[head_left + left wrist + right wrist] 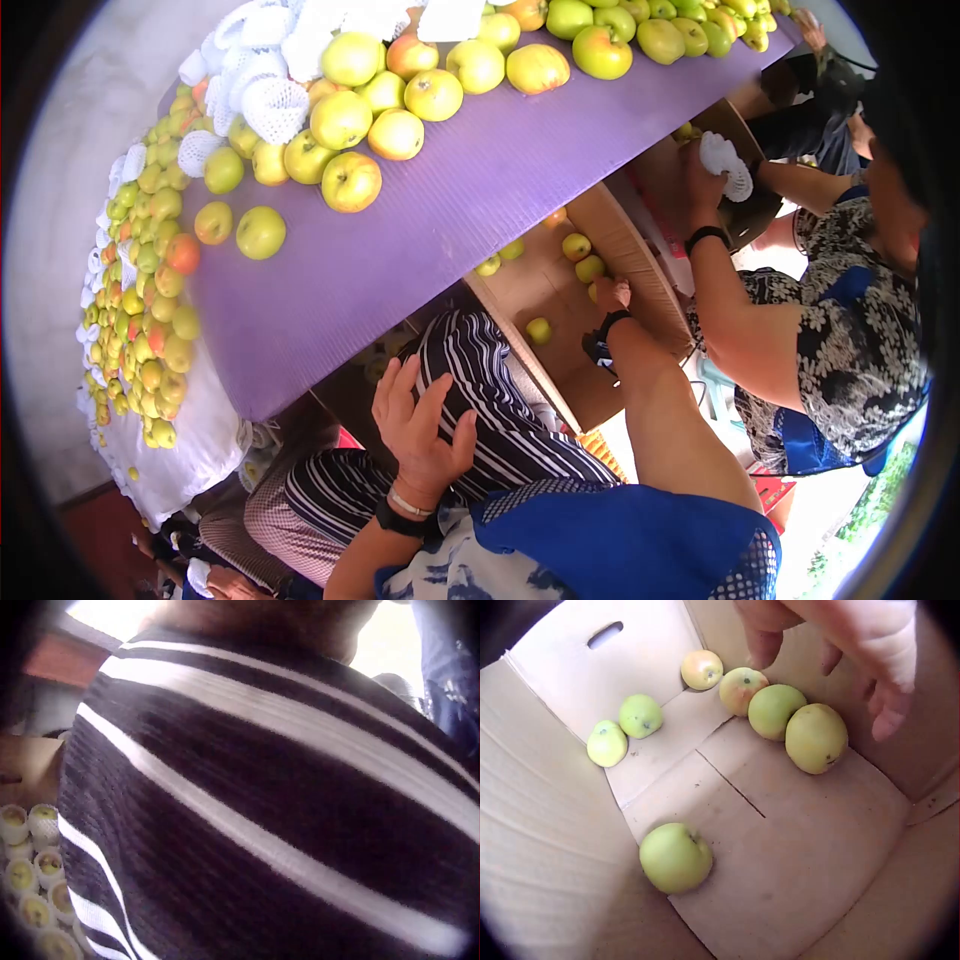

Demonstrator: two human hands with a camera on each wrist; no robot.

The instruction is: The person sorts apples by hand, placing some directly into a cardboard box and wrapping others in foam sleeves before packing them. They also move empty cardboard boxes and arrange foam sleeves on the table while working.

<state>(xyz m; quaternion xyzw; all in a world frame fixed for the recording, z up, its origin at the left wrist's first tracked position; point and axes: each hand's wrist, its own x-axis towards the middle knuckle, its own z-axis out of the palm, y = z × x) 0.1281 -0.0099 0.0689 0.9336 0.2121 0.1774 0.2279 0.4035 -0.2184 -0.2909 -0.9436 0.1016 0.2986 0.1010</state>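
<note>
Left hand (422,428), fingers spread; right hand (859,641), fingers parted near round yellow-green apples (816,739), which, loose and unpadded, could roll and bruise.

- Seven apples (676,857) sit inside one open box (547,847).
- Dozens more apples (351,182) crowd one purple surface (450,180), too many to tally.
- At least seven netted apples (36,911) appear at left.
- Foam nets (275,108) overlap, their number unclear.
</note>
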